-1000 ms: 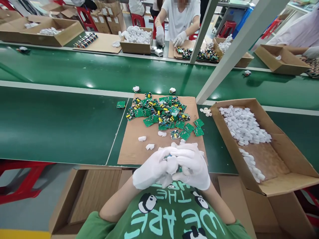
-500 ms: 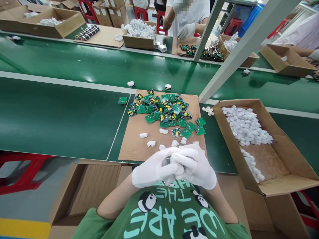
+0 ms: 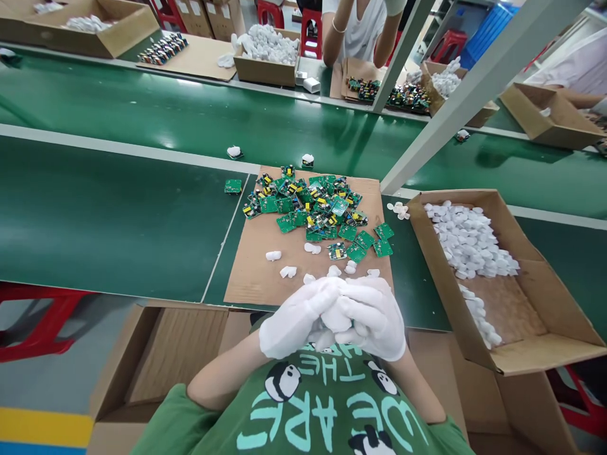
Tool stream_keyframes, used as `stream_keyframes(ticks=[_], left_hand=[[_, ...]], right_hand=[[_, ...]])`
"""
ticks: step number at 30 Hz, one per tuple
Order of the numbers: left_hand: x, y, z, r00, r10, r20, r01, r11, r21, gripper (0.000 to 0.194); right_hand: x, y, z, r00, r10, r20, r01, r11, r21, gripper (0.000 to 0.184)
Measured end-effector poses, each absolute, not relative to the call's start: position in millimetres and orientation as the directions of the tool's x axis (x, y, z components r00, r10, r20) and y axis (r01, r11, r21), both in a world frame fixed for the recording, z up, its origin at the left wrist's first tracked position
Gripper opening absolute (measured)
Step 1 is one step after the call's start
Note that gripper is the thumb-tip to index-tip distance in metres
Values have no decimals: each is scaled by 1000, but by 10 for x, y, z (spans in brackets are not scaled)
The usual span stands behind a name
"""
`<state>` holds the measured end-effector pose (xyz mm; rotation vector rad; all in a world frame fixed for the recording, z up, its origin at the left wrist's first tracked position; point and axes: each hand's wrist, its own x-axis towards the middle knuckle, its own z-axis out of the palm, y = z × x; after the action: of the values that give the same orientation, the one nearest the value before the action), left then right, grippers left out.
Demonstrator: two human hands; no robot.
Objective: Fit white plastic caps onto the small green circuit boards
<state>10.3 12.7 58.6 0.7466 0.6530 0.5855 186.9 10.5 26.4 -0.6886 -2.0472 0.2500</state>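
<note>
My left hand and my right hand, both in white gloves, meet in front of my chest with fingers curled together. Between them is a small circuit board, now hidden by the gloves; a rounded white piece shows in the gap. Just beyond my fingers, several small white pieces lie on a cardboard sheet. Farther back on that sheet is a heap of green circuit boards with yellow and black components.
At right, an open cardboard box holds many white pieces. A slanted metal post rises behind the sheet. Boards topped with white sit on the green conveyor belt. Across it, a person's forearms are raised near boxes and boards.
My fingers have shifted around the held piece, and the bit of board seen earlier is covered. The white-topped boards on the belt moved left. The person opposite raised both hands.
</note>
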Motion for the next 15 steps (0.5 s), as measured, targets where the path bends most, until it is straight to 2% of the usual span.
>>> stream_keyframes(ticks=[3,5,7,10,12,15], left_hand=[[90,160,598,664,705,-249,-128,435,891,25],[79,183,612,642,745,-181,-20,253,967,13],[69,205,630,596,786,-163,48,167,985,12],[53,239,647,592,793,-147,87,119,989,8],[40,258,640,615,780,-112,56,99,994,7],[24,264,593,641,753,-152,-21,215,976,2]], right_hand=[[1862,101,311,-392,628,672,421,772,-475,52],[1858,107,345,-448,611,653,466,783,-413,45],[1855,121,359,-498,577,647,467,808,-360,43],[1854,144,351,-519,586,623,479,803,-355,47],[1850,157,345,-542,577,611,487,808,-331,43],[1827,189,347,-533,571,625,500,808,-312,44]])
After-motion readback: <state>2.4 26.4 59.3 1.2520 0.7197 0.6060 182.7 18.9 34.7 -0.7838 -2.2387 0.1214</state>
